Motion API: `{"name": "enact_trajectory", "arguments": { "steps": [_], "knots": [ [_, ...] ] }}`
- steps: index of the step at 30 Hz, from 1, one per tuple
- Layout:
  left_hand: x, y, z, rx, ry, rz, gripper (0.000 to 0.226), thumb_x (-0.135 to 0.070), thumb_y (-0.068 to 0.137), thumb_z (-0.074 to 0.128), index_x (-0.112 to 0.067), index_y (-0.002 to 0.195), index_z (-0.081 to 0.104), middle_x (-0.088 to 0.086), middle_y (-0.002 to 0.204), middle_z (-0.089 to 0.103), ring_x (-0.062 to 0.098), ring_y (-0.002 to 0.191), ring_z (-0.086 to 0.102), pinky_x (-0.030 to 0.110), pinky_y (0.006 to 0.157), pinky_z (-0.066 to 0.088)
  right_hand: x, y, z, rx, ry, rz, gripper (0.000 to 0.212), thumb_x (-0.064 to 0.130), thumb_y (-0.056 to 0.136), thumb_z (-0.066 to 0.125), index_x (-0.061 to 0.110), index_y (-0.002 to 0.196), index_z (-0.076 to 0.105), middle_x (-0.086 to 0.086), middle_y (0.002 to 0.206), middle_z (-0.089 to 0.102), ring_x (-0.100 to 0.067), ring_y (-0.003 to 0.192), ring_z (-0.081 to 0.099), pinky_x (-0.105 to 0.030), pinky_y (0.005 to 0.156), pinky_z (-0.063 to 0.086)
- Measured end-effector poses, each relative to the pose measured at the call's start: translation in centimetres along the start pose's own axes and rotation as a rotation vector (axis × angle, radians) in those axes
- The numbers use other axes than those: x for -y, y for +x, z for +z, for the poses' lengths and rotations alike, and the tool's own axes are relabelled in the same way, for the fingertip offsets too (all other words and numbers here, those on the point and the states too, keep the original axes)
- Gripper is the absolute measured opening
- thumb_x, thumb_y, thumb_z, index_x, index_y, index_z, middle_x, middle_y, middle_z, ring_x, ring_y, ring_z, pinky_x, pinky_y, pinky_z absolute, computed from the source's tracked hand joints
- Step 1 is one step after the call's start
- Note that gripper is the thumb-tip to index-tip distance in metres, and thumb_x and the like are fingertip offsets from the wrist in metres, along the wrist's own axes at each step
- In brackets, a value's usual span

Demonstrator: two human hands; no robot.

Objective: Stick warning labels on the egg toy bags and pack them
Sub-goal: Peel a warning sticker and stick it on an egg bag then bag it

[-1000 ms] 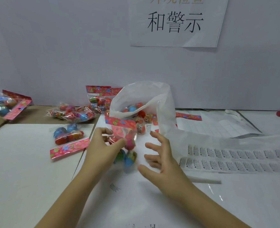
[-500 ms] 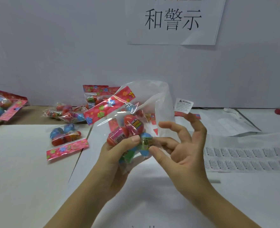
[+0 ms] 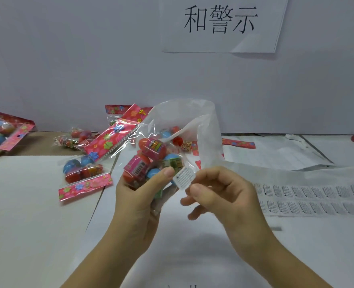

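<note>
1. At the centre of the view, the left hand point(image 3: 138, 204) clasped the clear cellophane bag of coloured plastic egg toys point(image 3: 151, 147), thumb across its front. The slick film could have slipped in that grasp.
2. At 3 o'clock of it, the right hand point(image 3: 224, 196) pinched the small white printed warning label point(image 3: 184, 177) just beside the left thumb tip. Pressed over lumpy eggs, the label might have creased or stuck crooked.
3. At 12 o'clock, the big translucent white packing bag point(image 3: 194, 121) gaped. Its floppy mouth could have collapsed during packing.
</note>
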State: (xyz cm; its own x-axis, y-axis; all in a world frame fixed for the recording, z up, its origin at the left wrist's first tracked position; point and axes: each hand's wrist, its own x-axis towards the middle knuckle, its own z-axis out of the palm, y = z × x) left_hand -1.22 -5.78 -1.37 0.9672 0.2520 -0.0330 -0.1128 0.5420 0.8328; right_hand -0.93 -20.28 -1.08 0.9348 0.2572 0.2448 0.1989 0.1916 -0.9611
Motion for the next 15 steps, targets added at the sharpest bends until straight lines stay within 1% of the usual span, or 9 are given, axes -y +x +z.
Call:
{"name": "enact_trajectory", "arguments": {
  "steps": [3, 4, 5, 6, 7, 9, 12, 15],
  "knots": [
    [0.36, -0.18, 0.22, 0.019, 0.002, 0.013, 0.033, -0.023, 0.041, 0.079, -0.029, 0.073, 0.078, 0.004, 0.085, 0.077, 0.02, 0.08, 0.076, 0.025, 0.057, 0.058, 0.14, 0.31, -0.12, -0.04, 0.055, 0.104, 0.019, 0.02, 0.068, 0.08, 0.011, 0.081, 0.072, -0.01, 0.077, 0.072, -0.029, 0.069, 0.072, -0.032, 0.055, 0.058],
    [0.47, -0.23, 0.25, 0.019, 0.002, 0.016, 0.032, -0.024, 0.04, 0.079, -0.03, 0.071, 0.078, 0.005, 0.085, 0.077, 0.021, 0.08, 0.076, 0.025, 0.057, 0.058, 0.17, 0.38, -0.18, -0.058, 0.072, 0.115, 0.024, 0.019, 0.066, 0.085, 0.009, 0.083, 0.071, -0.011, 0.078, 0.073, -0.03, 0.068, 0.072, -0.032, 0.055, 0.058],
    [0.59, -0.27, 0.24, 0.02, 0.003, 0.02, 0.033, -0.024, 0.04, 0.079, -0.029, 0.072, 0.078, 0.005, 0.086, 0.077, 0.021, 0.08, 0.076, 0.025, 0.057, 0.058, 0.23, 0.4, -0.19, -0.067, 0.084, 0.123, 0.03, 0.023, 0.064, 0.085, 0.008, 0.085, 0.07, -0.012, 0.078, 0.073, -0.03, 0.069, 0.072, -0.032, 0.055, 0.058],
    [0.69, -0.3, 0.23, 0.023, 0.006, 0.025, 0.036, -0.023, 0.04, 0.079, -0.027, 0.076, 0.078, 0.006, 0.086, 0.077, 0.022, 0.08, 0.076, 0.025, 0.057, 0.058, 0.29, 0.42, -0.18, -0.072, 0.098, 0.129, 0.033, 0.028, 0.061, 0.078, 0.007, 0.085, 0.07, -0.012, 0.078, 0.074, -0.029, 0.069, 0.072, -0.031, 0.056, 0.059],
    [0.69, -0.38, 0.29, 0.023, 0.015, 0.026, 0.042, -0.023, 0.04, 0.08, -0.024, 0.081, 0.076, 0.006, 0.085, 0.077, 0.022, 0.08, 0.076, 0.024, 0.057, 0.058, 0.36, 0.44, -0.12, -0.077, 0.112, 0.141, 0.035, 0.031, 0.06, 0.073, 0.007, 0.085, 0.071, -0.013, 0.078, 0.074, -0.029, 0.07, 0.073, -0.031, 0.057, 0.059],
    [0.74, -0.44, 0.38, 0.013, 0.037, 0.028, 0.056, -0.022, 0.037, 0.081, -0.018, 0.093, 0.071, 0.007, 0.086, 0.077, 0.023, 0.081, 0.075, 0.023, 0.057, 0.058, 0.34, 0.42, -0.03, -0.082, 0.143, 0.167, 0.033, 0.031, 0.06, 0.071, 0.008, 0.083, 0.072, -0.014, 0.079, 0.074, -0.028, 0.071, 0.073, -0.03, 0.059, 0.059],
    [0.81, -0.47, 0.46, 0.021, 0.031, 0.042, 0.053, -0.02, 0.038, 0.081, -0.019, 0.09, 0.072, 0.009, 0.087, 0.077, 0.024, 0.082, 0.075, 0.022, 0.058, 0.057, 0.31, 0.39, 0.17, -0.095, 0.168, 0.18, 0.027, 0.031, 0.06, 0.072, 0.011, 0.079, 0.074, -0.015, 0.08, 0.074, -0.028, 0.072, 0.073, -0.029, 0.059, 0.059],
    [0.83, -0.58, 0.49, 0.025, 0.035, 0.045, 0.059, -0.02, 0.038, 0.081, -0.017, 0.096, 0.069, 0.008, 0.086, 0.077, 0.023, 0.081, 0.075, 0.022, 0.058, 0.057, 0.35, 0.35, 0.24, -0.103, 0.162, 0.172, 0.023, 0.032, 0.06, 0.071, 0.015, 0.075, 0.076, -0.013, 0.08, 0.074, -0.025, 0.072, 0.073, -0.028, 0.06, 0.059]
  ]
}}
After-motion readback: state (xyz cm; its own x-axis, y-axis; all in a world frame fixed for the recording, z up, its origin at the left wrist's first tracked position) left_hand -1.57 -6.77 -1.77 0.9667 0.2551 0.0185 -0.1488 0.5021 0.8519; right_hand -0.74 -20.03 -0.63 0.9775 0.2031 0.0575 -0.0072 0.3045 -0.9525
